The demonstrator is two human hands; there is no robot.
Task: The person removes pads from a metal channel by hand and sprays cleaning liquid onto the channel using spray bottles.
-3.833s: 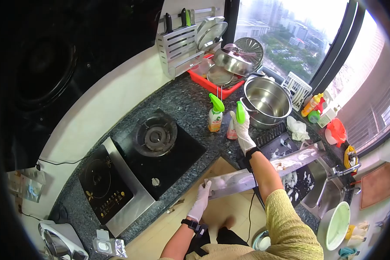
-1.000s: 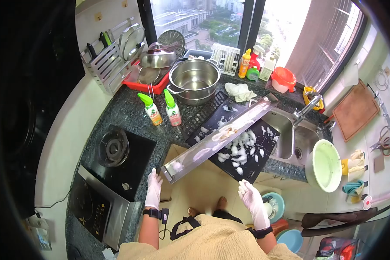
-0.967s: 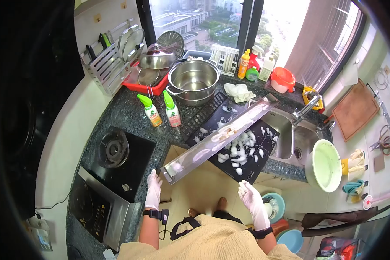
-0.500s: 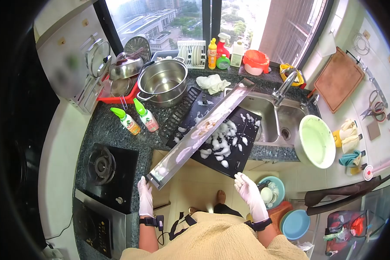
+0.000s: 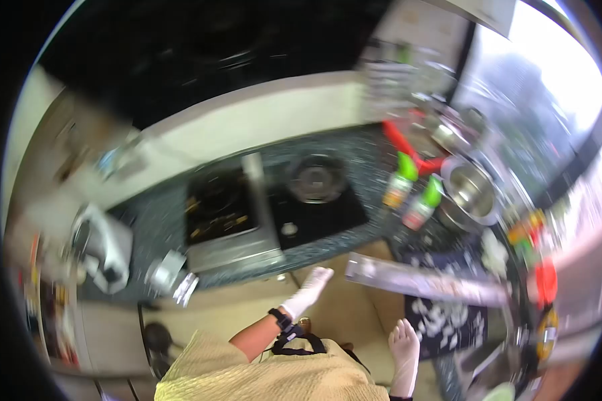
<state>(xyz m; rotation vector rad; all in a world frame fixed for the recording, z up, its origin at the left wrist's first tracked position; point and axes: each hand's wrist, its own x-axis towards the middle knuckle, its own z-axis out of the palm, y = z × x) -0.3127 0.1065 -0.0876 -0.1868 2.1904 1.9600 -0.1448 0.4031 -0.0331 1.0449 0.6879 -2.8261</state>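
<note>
My left hand [image 5: 311, 291], in a white glove, is in front of the counter below the stove. Its fingers point forward with nothing seen in them, a short way left of the near end of a long metal panel [image 5: 408, 279]. That panel carries foam and lies across dark flat panels [image 5: 438, 344] with white foam clumps. My right hand [image 5: 404, 347], also gloved, is just left of the foamy dark panels, fingers stretched out and holding nothing. Two green-topped spray bottles [image 5: 399, 182] stand on the counter beyond the long panel. Motion smears much of the view.
Left of the bottles are a gas burner [image 5: 316, 180] and a flat black cooktop [image 5: 221, 207]. A steel pot [image 5: 471, 190] and a red tray [image 5: 401, 144] stand behind the bottles. The sink [image 5: 491, 367] is at lower right. A silver object [image 5: 107, 247] stands on the far-left counter.
My view has swung left, so the stove now fills the middle and the sink has slid to the lower right. Both hands still hold nothing. The long panel still lies across the dark panels.
</note>
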